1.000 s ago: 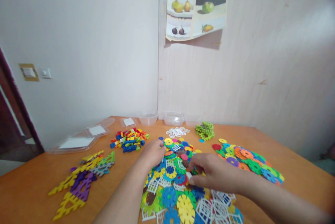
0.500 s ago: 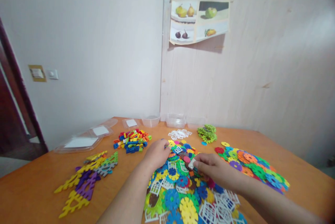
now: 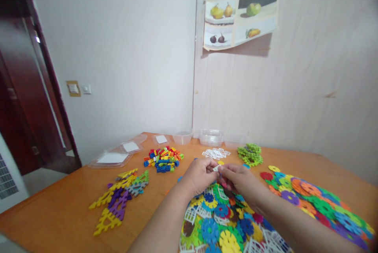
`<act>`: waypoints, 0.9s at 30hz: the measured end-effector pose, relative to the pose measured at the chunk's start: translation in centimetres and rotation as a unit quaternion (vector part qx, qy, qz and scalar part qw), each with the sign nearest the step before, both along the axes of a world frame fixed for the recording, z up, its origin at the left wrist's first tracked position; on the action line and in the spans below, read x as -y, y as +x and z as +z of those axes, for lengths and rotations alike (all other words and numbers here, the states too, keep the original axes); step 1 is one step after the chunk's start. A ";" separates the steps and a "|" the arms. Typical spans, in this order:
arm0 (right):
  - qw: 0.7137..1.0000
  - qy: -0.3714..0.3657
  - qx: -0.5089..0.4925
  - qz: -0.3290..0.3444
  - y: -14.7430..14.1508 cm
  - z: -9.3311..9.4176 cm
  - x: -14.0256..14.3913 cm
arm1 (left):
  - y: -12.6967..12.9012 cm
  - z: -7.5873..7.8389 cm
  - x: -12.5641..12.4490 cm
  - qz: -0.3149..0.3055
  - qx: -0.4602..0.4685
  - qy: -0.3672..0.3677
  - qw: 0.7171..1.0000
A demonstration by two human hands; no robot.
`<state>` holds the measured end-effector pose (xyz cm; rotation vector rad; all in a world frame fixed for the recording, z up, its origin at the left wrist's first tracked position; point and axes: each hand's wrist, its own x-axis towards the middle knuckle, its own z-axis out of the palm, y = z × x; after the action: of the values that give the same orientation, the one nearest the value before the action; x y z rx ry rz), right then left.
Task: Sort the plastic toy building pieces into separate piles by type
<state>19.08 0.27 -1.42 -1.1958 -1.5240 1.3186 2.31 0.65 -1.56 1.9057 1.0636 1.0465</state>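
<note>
Both hands, left hand (image 3: 201, 175), right hand (image 3: 238, 178), pinching small white piece (image 3: 216, 168), mostly hidden

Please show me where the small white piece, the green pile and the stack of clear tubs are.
small white piece (image 3: 216, 168): head view, its visible middle between both hands.
green pile (image 3: 250, 154): head view, centre of the heap.
clear tubs (image 3: 210, 137): head view, front wall.

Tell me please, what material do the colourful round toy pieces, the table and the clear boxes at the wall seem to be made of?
The round toy pieces look like moulded plastic: bright flat colours, thin notched edges, slight gloss. The table seems to be wood or a wood-look laminate, orange-brown and smooth with a faint sheen. The clear boxes look like thin transparent plastic, since the wall shows through them.
</note>
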 end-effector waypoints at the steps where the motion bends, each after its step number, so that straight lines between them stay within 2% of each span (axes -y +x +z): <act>1: 1.000 -0.005 0.002 0.002 -0.2 0.0 0.0 | -0.1 0.0 -0.1 0.014 -0.027 0.018 0.999; 4: 1.000 -0.004 -0.001 0.002 -0.2 0.2 0.2 | -1.0 0.0 -0.5 0.088 -0.120 0.080 0.986; 8: 1.000 0.003 -0.021 -0.018 0.9 0.0 -0.2 | -3.5 0.0 -1.5 0.235 -0.210 0.130 0.940; 14: 0.997 0.033 0.003 -0.063 2.9 0.2 -1.1 | -8.3 -0.6 -2.6 0.379 -0.258 0.034 0.888; 19: 0.997 0.030 0.006 -0.077 3.5 0.6 -1.4 | -10.7 -0.7 -2.4 0.423 -0.315 -0.005 0.849; 27: 0.995 0.048 0.004 -0.084 4.1 0.3 -2.1 | -10.9 -1.0 -2.4 0.421 -0.385 -0.003 0.821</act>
<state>23.15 2.39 -1.08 -1.2411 -1.4424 1.1195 -8.57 3.02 -2.52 1.8868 2.5255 0.6321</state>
